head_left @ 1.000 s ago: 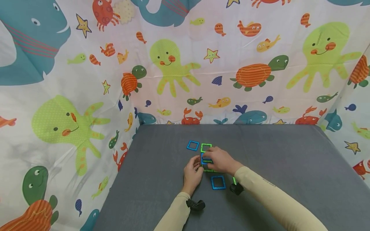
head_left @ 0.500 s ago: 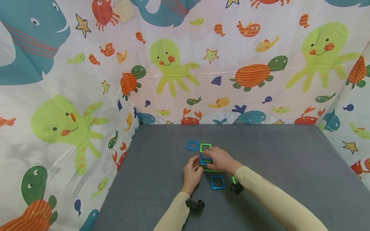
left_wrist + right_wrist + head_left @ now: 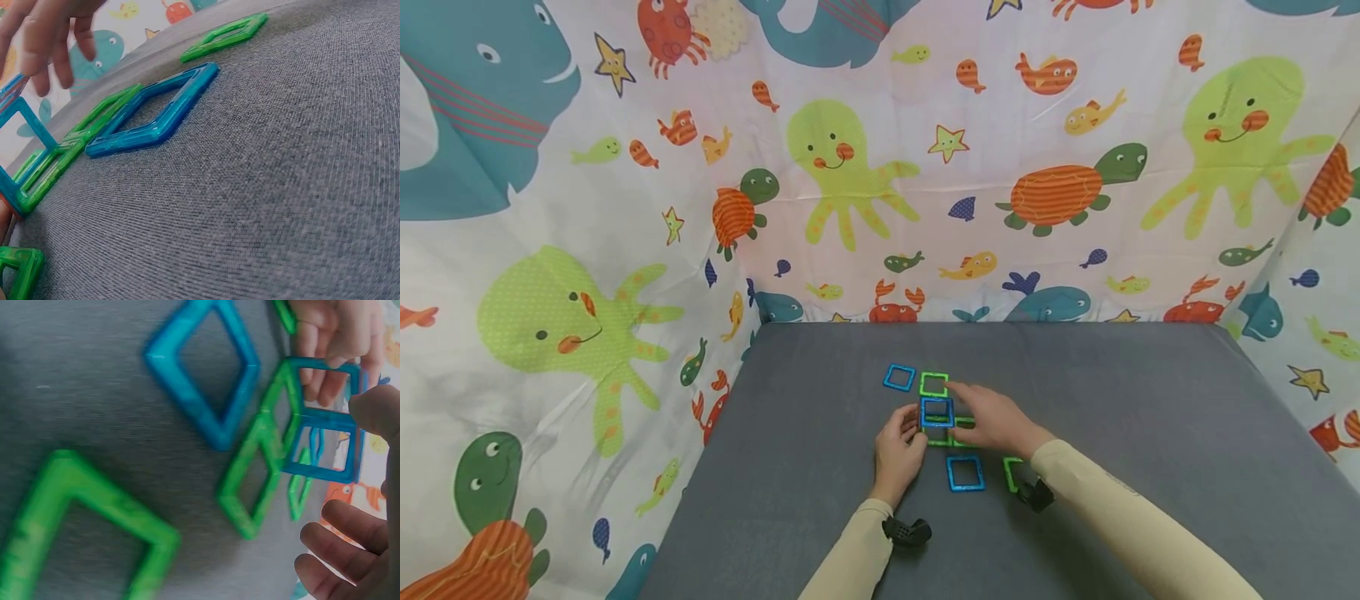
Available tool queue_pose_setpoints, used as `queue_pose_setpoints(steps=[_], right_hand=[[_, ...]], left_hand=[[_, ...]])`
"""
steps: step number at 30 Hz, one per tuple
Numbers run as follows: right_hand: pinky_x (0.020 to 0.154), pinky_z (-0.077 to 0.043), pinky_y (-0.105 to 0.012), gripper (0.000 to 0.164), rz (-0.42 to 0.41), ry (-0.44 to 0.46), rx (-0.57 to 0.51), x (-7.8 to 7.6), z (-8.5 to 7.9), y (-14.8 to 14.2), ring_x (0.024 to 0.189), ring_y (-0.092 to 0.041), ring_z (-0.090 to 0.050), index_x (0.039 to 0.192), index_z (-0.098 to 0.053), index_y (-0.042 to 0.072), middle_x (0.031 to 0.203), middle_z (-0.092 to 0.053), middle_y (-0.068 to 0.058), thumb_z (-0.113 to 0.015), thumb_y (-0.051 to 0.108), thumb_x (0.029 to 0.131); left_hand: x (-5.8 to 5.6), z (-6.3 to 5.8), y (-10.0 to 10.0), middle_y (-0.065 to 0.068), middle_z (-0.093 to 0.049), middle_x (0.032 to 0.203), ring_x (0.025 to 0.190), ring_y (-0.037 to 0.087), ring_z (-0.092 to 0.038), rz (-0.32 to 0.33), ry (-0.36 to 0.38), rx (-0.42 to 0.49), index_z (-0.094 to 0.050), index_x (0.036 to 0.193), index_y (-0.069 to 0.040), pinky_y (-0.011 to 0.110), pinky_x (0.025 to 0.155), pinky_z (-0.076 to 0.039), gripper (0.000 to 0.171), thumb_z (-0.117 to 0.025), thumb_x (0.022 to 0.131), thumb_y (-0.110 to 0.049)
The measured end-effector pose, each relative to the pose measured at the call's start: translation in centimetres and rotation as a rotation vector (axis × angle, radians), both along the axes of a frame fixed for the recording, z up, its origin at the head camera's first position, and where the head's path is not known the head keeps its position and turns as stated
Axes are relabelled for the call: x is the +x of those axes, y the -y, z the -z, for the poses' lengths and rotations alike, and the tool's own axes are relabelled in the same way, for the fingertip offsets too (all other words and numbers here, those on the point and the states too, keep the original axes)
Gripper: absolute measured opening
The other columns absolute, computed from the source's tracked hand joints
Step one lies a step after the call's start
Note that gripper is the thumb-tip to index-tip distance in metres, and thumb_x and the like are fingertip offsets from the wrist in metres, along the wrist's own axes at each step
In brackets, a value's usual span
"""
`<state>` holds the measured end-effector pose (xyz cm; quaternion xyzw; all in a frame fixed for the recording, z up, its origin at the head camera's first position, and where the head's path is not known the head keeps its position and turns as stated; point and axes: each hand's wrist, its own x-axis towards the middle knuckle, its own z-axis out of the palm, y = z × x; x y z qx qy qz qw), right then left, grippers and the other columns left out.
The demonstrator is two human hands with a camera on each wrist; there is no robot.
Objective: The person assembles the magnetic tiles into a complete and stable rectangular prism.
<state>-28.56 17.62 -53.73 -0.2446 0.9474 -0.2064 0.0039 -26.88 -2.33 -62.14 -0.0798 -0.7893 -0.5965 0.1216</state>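
Note:
Several square magnetic tiles are on the grey cloth. My left hand (image 3: 898,454) holds the left side of a small build, fingers behind a blue magnetic tile (image 3: 328,417) and thumb at its edge in the right wrist view. Blue tiles there stand upright, joined on flat green tiles (image 3: 938,443). The front blue square (image 3: 937,400) shows whole in the head view. Just to the right hovers my right hand (image 3: 1000,421), fingers spread and relaxed, holding nothing; its thumb overlaps the blue frame in the right wrist view.
Loose tiles lie flat nearby: a blue square (image 3: 967,489) in front, a green one (image 3: 1008,475) partly under the right wrist, a blue one (image 3: 897,387) at back left and a green one (image 3: 934,373) behind the build. A printed curtain (image 3: 970,175) surrounds the table.
My right hand has let go of the blue tile and moved a little right, uncovering the upright blue square. The left hand stays in place.

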Motion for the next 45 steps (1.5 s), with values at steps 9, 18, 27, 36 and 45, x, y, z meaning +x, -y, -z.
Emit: queue_pose_setpoints(steps=[9, 18, 27, 36, 45], right_hand=[[0.102, -0.051, -0.057, 0.066, 0.068, 0.020, 0.030, 1.3, 2.1, -2.0, 0.125, -0.038, -0.062, 0.147, -0.051, 0.004, 0.140, -0.062, -0.019, -0.075, 0.026, 0.090], [0.090, -0.056, -0.052, 0.042, 0.065, -0.072, 0.029, 1.7, 3.5, -2.0, 0.106, -0.032, -0.066, 0.124, -0.068, 0.006, 0.118, -0.070, -0.014, -0.079, 0.022, 0.087], [0.085, -0.057, -0.051, 0.032, 0.089, -0.087, 0.035, 2.0, 3.8, -1.9, 0.103, -0.031, -0.064, 0.114, -0.073, 0.009, 0.114, -0.069, -0.012, -0.080, 0.021, 0.085], [0.088, -0.056, -0.051, 0.028, 0.117, -0.067, 0.033, 2.2, 3.9, -1.7, 0.104, -0.030, -0.063, 0.110, -0.074, 0.011, 0.115, -0.069, -0.011, -0.080, 0.022, 0.086], [0.084, -0.057, -0.050, 0.024, 0.103, -0.100, 0.010, 2.4, 4.0, -1.5, 0.100, -0.030, -0.063, 0.106, -0.074, 0.010, 0.110, -0.069, -0.011, -0.081, 0.019, 0.085]], left_hand=[[0.2, -0.3, 0.0, 0.012, -0.070, 0.125, 0.115, 0.026, -0.070, -0.004, 0.001, 0.000, -0.064, 0.132, -0.006, 0.037, 0.098, -0.057, 0.046, -0.060, 0.087, 0.002], [0.7, -0.3, 0.0, 0.013, -0.069, 0.126, 0.115, 0.026, -0.069, -0.028, 0.016, -0.004, -0.061, 0.135, -0.006, 0.037, 0.098, -0.057, 0.048, -0.060, 0.087, 0.001], [2.7, 0.2, 0.3, 0.006, -0.067, 0.100, 0.088, 0.019, -0.065, -0.045, -0.146, -0.182, -0.069, 0.098, -0.008, 0.031, 0.079, -0.058, 0.018, -0.062, 0.086, 0.002], [4.3, 0.4, 0.7, 0.001, -0.063, 0.095, 0.082, 0.012, -0.056, -0.053, -0.207, -0.282, -0.070, 0.093, -0.011, 0.029, 0.075, -0.052, 0.013, -0.066, 0.086, -0.002], [5.0, 0.6, 0.7, 0.004, -0.065, 0.095, 0.081, 0.014, -0.059, 0.026, -0.255, -0.291, -0.071, 0.098, -0.011, 0.026, 0.073, -0.053, 0.020, -0.069, 0.082, 0.001]])
